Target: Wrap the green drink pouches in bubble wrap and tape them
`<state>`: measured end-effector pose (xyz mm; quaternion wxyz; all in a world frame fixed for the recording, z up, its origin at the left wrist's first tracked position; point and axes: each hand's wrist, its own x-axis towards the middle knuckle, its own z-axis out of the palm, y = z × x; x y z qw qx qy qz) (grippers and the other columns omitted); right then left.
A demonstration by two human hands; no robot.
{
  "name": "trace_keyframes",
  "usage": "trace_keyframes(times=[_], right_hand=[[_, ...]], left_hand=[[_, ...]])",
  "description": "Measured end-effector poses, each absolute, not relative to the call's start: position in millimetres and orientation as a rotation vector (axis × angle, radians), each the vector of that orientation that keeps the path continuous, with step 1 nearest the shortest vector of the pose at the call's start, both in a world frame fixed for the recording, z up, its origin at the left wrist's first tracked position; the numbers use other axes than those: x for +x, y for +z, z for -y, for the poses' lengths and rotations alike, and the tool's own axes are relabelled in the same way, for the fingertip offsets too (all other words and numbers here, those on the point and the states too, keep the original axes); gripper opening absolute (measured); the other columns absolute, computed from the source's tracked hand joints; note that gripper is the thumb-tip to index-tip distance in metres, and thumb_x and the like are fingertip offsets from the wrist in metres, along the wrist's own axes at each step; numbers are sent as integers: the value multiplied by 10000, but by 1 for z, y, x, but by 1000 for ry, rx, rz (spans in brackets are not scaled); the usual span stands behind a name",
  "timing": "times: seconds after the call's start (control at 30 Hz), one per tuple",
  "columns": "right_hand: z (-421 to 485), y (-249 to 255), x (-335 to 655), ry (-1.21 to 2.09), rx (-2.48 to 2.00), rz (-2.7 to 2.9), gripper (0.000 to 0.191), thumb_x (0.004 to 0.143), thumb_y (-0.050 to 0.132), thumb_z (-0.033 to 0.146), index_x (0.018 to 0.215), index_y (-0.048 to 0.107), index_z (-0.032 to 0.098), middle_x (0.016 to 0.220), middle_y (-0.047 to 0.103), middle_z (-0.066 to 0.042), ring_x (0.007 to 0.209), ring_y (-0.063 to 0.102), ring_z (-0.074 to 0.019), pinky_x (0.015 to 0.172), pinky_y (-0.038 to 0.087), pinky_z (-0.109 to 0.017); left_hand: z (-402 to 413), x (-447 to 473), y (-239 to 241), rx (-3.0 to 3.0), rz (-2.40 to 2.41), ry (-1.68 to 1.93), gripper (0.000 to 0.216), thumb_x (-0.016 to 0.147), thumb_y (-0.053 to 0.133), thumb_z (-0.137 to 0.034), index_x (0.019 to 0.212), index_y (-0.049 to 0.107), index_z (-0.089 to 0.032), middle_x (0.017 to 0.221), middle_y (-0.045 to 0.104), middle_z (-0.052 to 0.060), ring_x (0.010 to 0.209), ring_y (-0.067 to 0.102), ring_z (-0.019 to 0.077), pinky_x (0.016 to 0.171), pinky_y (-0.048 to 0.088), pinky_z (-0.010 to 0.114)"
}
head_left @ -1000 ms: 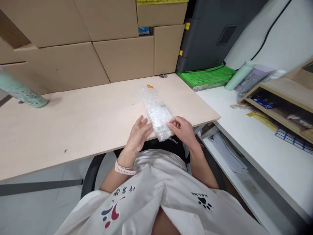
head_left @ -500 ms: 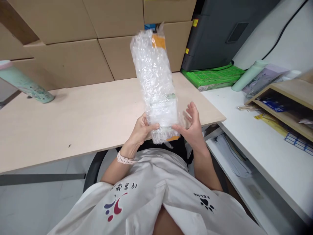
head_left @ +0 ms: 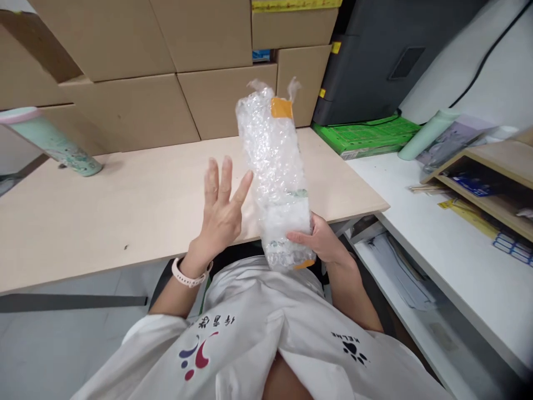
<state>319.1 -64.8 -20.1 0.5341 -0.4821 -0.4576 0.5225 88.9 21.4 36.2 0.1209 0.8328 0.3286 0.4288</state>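
Note:
A long parcel wrapped in clear bubble wrap [head_left: 277, 166] stands nearly upright above the near edge of the pale wooden desk [head_left: 125, 194], with orange tape at its top and bottom ends. My right hand [head_left: 318, 240] is closed round its lower end and holds it up. My left hand [head_left: 220, 214] is raised just left of the parcel, palm toward it, fingers spread, holding nothing. A pale watch strap circles my left wrist.
Stacked cardboard boxes [head_left: 166, 72] line the back of the desk. A mint-green bottle [head_left: 54, 143] stands at the far left. To the right are a dark machine [head_left: 395, 55], a green tray [head_left: 366, 136], a white side desk [head_left: 458, 250] and a wooden shelf unit [head_left: 491, 178].
The parcel was lifted off the desk and stood upright. Since then my left hand has let go and opened beside it, while my right hand has closed round the bottom.

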Motion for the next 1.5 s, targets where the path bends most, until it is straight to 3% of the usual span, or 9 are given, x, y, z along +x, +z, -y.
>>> trace_keyframes(times=[0.27, 0.5, 0.63, 0.73, 0.97, 1.07, 1.13, 1.27, 1.5], right_hand=[[70, -23, 319, 1268, -1198, 1176, 546, 668, 882, 392, 1138, 656, 227, 1076, 758, -72, 922, 721, -265, 740, 613, -388], [79, -18, 326, 1277, -1133, 1341, 574, 650, 893, 377, 1162, 676, 237, 1124, 747, -71, 975, 706, -282, 800, 605, -410], [84, -8, 322, 1223, -1125, 1307, 575, 612, 910, 416, 1116, 696, 241, 1087, 751, -73, 969, 702, -309, 785, 608, -436], [88, -2, 319, 1160, -1138, 1258, 534, 586, 924, 438, 1037, 708, 250, 1011, 754, -75, 902, 705, -316, 736, 610, -451], [78, 1, 302, 860, -1146, 1271, 482, 698, 858, 464, 1089, 658, 265, 983, 720, -47, 883, 688, -278, 705, 603, -430], [66, 4, 292, 527, -1227, 1352, 517, 701, 852, 488, 1128, 648, 282, 1111, 674, -58, 1067, 642, -309, 903, 565, -512], [58, 7, 292, 348, -1253, 1367, 765, 644, 877, 535, 1307, 569, 310, 1341, 578, -82, 1288, 524, -349, 1066, 467, -570], [46, 10, 302, 737, -1094, 1470, 1188, 618, 845, 658, 1578, 215, 356, 1581, 394, -89, 1456, 384, -347, 1121, 446, -553], [19, 0, 309, 923, -1103, 1346, 886, 714, 848, 501, 1473, 457, 265, 1416, 603, -106, 1294, 589, -305, 1091, 502, -479]], left_hand=[[-13, 78, 65, 2361, -740, 1108, 836, 874, 633, -459, 1589, 209, -377, 1629, 355, 40, 1530, 282, 341, 1189, 320, 574], [-36, 87, 58, 2618, -747, 915, 448, 924, 591, -271, 1363, 596, -363, 1587, 444, 7, 1552, 234, 316, 1241, 63, 643], [-25, 95, 49, 2258, -605, 889, 424, 846, 726, -351, 1263, 686, -292, 1348, 680, 64, 1309, 597, 304, 1189, 353, 530], [-7, 93, 50, 1856, -489, 854, 412, 837, 739, -375, 1231, 715, -258, 1337, 683, 86, 1209, 668, 291, 1030, 532, 401], [7, 97, 32, 1307, -226, 804, 954, 544, 926, -507, 1401, 572, -282, 1530, 499, 89, 1406, 475, 393, 1074, 511, 454], [6, 110, 19, 1204, -374, 1029, 772, 631, 908, -433, 1321, 615, -246, 1346, 652, 98, 1268, 612, 329, 994, 553, 392], [6, 116, 14, 1087, -484, 1128, 604, 708, 863, -426, 1234, 656, -213, 1166, 736, 89, 1123, 694, 298, 924, 580, 378], [2, 118, 11, 969, -516, 1145, 494, 690, 874, -432, 1077, 702, -178, 1023, 769, 81, 1010, 730, 294, 897, 596, 397], [-23, 115, 7, 895, -551, 1128, 493, 657, 905, -317, 1068, 682, -163, 1050, 752, 88, 1022, 718, 280, 959, 568, 420]])
